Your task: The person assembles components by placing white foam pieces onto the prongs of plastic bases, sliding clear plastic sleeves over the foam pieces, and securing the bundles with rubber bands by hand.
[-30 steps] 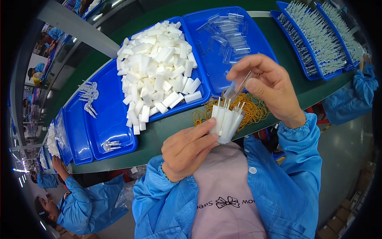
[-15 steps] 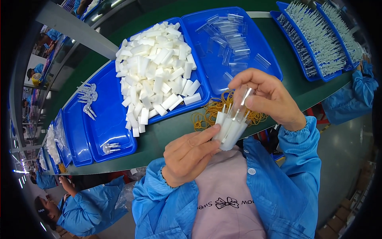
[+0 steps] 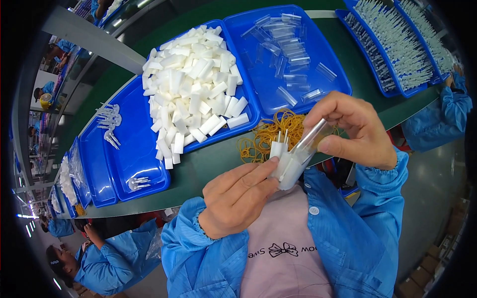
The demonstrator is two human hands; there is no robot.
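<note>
My left hand (image 3: 238,201) is closed round a small bundle of white foam-like blocks (image 3: 291,171), pinching it between thumb and fingers. Thin pale rods (image 3: 281,135) stick up out of the bundle's top. My right hand (image 3: 354,130) grips a clear plastic sleeve (image 3: 312,139) between thumb and fingers. The sleeve is tilted, and its lower end meets the upper right of the bundle; whether it sits around a block or only against it, I cannot tell. Just behind lies a tangle of yellow rubber bands (image 3: 278,126) on the green table (image 3: 211,156).
A blue tray (image 3: 254,107) is heaped with white blocks (image 3: 194,84). Beside it, another blue tray (image 3: 330,47) holds clear sleeves (image 3: 293,52). Narrow trays at the far right carry many pale thin parts (image 3: 397,49). On the left, a tray (image 3: 136,161) has small white pieces. Co-workers (image 3: 102,263) sit nearby.
My right hand has shifted right and slightly down, and the clear sleeve leans over more to the right. The bundle stays in my left hand, nearly in the same place.
</note>
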